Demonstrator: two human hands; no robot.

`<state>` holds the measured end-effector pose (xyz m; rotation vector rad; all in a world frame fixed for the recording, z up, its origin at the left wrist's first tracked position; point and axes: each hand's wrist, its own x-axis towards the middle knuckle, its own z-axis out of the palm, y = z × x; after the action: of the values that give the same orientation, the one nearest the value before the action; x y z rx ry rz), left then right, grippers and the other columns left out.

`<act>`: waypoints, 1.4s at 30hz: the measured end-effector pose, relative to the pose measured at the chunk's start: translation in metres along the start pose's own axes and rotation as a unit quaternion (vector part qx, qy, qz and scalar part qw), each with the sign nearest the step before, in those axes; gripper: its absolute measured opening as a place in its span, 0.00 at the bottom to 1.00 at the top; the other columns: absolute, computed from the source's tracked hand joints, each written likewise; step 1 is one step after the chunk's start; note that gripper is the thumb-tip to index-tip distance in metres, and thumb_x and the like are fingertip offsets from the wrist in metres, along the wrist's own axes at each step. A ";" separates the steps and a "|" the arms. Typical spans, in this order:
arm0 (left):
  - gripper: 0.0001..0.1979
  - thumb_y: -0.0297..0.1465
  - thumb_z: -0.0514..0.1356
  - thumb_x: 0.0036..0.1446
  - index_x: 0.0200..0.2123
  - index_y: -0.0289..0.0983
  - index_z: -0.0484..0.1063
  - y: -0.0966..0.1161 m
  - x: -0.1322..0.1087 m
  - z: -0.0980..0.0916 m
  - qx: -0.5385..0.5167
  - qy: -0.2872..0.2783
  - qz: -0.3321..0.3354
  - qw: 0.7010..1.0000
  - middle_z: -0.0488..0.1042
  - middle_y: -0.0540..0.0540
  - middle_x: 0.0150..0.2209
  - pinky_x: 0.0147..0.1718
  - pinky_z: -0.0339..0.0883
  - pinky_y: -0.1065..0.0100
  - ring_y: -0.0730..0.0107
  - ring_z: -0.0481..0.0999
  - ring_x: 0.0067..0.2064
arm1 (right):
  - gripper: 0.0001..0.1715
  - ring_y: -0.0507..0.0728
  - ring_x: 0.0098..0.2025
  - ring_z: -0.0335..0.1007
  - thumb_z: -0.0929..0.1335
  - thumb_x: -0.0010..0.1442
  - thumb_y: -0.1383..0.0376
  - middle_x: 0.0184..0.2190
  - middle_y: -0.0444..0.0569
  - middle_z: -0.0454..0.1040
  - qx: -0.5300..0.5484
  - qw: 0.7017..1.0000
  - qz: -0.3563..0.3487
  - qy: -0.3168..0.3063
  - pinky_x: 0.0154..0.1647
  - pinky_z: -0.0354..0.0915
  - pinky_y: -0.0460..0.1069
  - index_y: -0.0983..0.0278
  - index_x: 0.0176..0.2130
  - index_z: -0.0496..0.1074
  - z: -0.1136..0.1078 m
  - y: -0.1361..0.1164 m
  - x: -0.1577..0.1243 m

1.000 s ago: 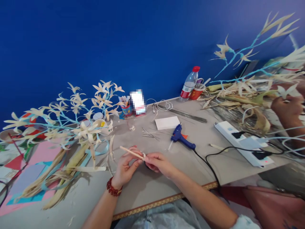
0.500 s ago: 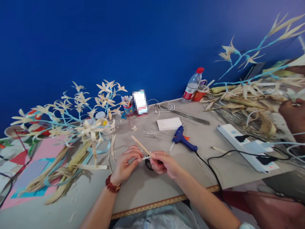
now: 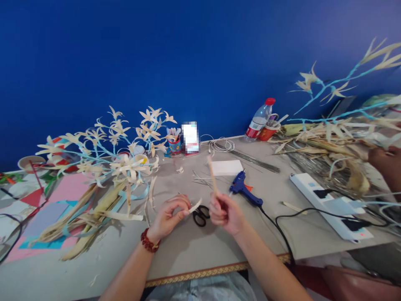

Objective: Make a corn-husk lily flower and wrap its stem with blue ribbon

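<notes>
My left hand (image 3: 171, 215) pinches a short, pale, curved strip of husk (image 3: 196, 205) between thumb and fingertips. A slim, light wooden stick (image 3: 212, 177) stands up from the closed fist of my right hand (image 3: 226, 213), its tip pointing away from me. Between the two hands lie scissors with black handles (image 3: 201, 216); their blades cannot be made out. A blue glue gun (image 3: 246, 189) rests just right of my right hand, beside a white block (image 3: 226, 167). Several thin, pale pieces (image 3: 202, 179) are scattered beyond the hands.
Husk flowers on blue stems (image 3: 122, 161) and dried husks (image 3: 94, 221) fill the left side. At right are a power strip (image 3: 328, 209), black cord, wires (image 3: 257, 161), a bottle (image 3: 259, 121) and a husk pile (image 3: 326, 142). Another person's hand (image 3: 387, 161) is at the far right.
My hands have moved apart. The stick has lifted away from the husk strip and swung more upright in my right hand, uncovering the scissors' handles. The view has shifted slightly.
</notes>
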<state>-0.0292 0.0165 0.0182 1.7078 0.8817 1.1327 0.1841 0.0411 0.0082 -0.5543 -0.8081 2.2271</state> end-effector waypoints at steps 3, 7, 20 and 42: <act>0.10 0.37 0.58 0.59 0.29 0.37 0.70 -0.002 -0.001 0.000 -0.037 -0.005 -0.024 0.999 0.73 0.45 0.31 0.53 0.60 0.52 0.64 0.73 0.37 | 0.19 0.45 0.16 0.31 0.71 0.53 0.51 0.16 0.33 0.49 -0.041 0.986 -0.113 0.114 0.13 0.33 0.40 0.62 0.29 0.64 0.002 -0.006 0.000; 0.09 0.36 0.58 0.59 0.30 0.37 0.70 0.000 -0.001 0.001 -0.059 -0.039 -0.041 0.997 0.73 0.45 0.32 0.54 0.59 0.52 0.64 0.73 0.38 | 0.21 0.44 0.18 0.43 0.74 0.49 0.55 0.24 0.38 0.60 -0.158 0.976 -0.090 0.116 0.15 0.39 0.41 0.63 0.40 0.70 0.008 -0.002 -0.001; 0.06 0.32 0.58 0.59 0.38 0.38 0.71 -0.009 -0.005 0.003 -0.010 0.240 -0.019 0.971 0.69 0.42 0.45 0.51 0.59 0.60 0.61 0.68 0.50 | 0.17 0.43 0.14 0.47 0.75 0.47 0.58 0.16 0.39 0.67 -0.147 0.979 -0.077 0.121 0.14 0.38 0.41 0.65 0.28 0.67 0.006 0.007 0.001; 0.02 0.27 0.58 0.59 0.34 0.36 0.72 -0.009 -0.009 0.026 -0.020 0.184 -0.026 0.982 0.70 0.47 0.33 0.36 0.67 0.67 0.70 0.72 0.34 | 0.25 0.44 0.13 0.42 0.65 0.57 0.47 0.18 0.39 0.67 -0.130 0.963 -0.121 0.202 0.12 0.38 0.41 0.64 0.41 0.70 0.010 0.021 0.012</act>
<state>-0.0088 0.0048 0.0025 1.4556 1.1133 1.4484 0.1606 0.0347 -0.0007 -0.9451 -0.8984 1.7165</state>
